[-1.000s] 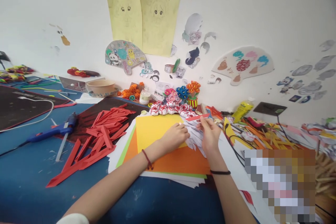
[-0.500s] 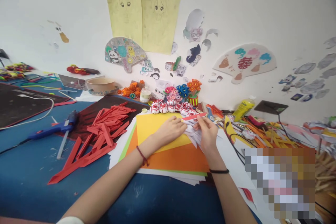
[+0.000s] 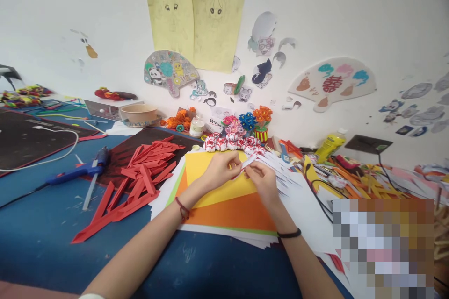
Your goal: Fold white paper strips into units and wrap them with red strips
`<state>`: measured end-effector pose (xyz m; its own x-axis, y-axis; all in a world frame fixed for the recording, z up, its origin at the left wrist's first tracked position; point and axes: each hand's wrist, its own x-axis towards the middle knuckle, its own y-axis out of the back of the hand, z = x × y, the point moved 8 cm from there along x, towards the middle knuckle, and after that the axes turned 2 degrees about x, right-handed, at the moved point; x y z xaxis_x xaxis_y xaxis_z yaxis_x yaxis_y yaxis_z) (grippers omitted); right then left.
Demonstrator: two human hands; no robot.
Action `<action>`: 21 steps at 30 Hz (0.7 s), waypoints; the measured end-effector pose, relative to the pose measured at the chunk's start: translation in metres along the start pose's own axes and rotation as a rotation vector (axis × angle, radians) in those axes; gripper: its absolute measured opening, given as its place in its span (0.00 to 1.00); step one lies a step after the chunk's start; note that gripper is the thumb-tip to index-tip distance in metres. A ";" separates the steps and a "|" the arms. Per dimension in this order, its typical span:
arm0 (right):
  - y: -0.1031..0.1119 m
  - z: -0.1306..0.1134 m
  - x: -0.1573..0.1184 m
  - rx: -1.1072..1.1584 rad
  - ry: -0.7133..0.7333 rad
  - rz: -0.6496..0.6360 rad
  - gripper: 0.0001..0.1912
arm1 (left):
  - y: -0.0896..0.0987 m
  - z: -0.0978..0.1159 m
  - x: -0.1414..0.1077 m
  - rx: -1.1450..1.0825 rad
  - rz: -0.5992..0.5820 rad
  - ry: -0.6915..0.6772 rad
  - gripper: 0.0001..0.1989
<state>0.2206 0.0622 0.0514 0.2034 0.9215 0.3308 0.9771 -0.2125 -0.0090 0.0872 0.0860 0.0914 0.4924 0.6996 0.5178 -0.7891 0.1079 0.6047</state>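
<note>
A narrow folded paper strip, its pale side showing, is held between my two hands above yellow paper. My left hand pinches its left end with thumb and fingers. At its right end are the closed fingertips of my right hand. Under my hands lie a yellow sheet and an orange sheet on a stack of paper. White paper strips fan out just beyond my right hand. Red folded paper strips lie heaped to the left.
A blue hot glue gun with its cord lies on the left of the blue table. Red-and-white paper pieces and small flower pots stand at the back. A yellow bottle, black cables and mixed paper scraps crowd the right.
My left hand has risen from the yellow sheet and now pinches the strip. My right hand has moved left and down, bringing the strip over; its pale side now shows instead of red.
</note>
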 end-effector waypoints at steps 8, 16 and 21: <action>0.000 -0.003 -0.002 -0.009 0.009 0.005 0.15 | 0.013 0.001 -0.008 0.215 0.163 0.006 0.06; 0.008 0.002 0.001 0.039 0.032 0.069 0.14 | 0.002 0.017 -0.013 0.162 0.015 -0.135 0.10; 0.006 0.001 0.000 0.046 0.031 0.048 0.12 | 0.002 0.005 -0.011 -0.131 0.052 -0.012 0.10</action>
<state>0.2269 0.0614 0.0508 0.2491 0.9000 0.3578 0.9682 -0.2408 -0.0684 0.0815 0.0754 0.0899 0.4533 0.6983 0.5541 -0.8544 0.1632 0.4933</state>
